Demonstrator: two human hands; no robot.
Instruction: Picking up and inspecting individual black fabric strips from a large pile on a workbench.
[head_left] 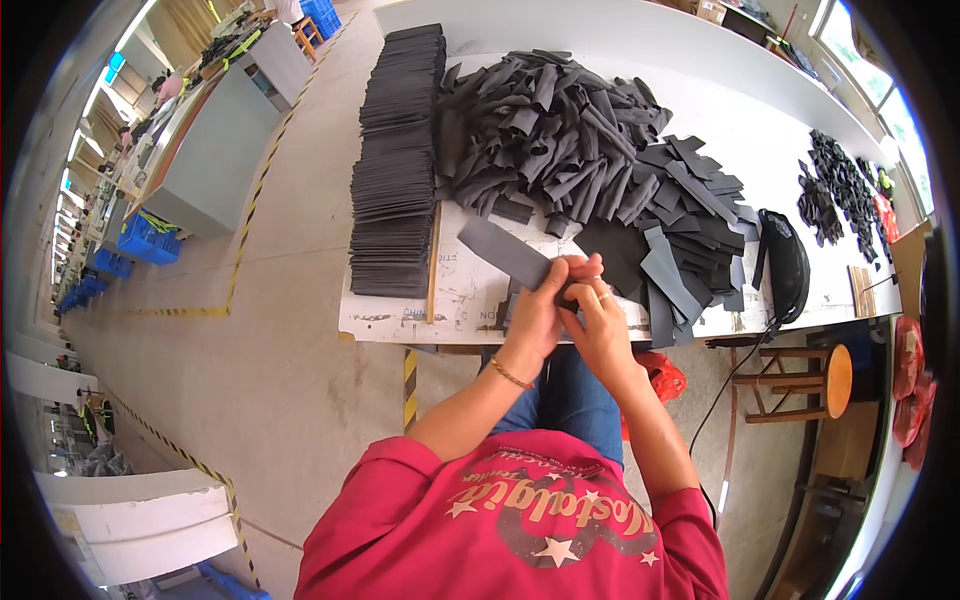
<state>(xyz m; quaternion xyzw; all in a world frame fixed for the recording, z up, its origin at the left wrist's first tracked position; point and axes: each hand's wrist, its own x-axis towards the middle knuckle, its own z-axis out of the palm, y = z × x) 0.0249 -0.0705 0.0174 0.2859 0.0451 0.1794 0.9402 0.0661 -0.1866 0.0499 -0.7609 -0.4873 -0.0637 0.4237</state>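
A dark grey strip (pixel 503 250) of cloth-like material slants up and left from my hands, over the near edge of the white table (pixel 466 285). My left hand (pixel 536 320) is closed around its near end. Close beside it, my right hand (pixel 602 325) has its fingers bent and pinched on the same end, which is mostly hidden by the fingers. Beyond them lies a large loose heap of curled dark strips (pixel 545 130). Flatter dark grey pieces (pixel 690 240) overlap to the right of my hands, some reaching the table's near edge.
A long, neat row of stacked dark strips (pixel 395 170) runs along the table's left side, by a thin wooden strip (pixel 434 265). Right of the heap sit a black bag (pixel 785 265) and a small dark pile (pixel 845 190). A wooden stool (pixel 838 381) stands right of me.
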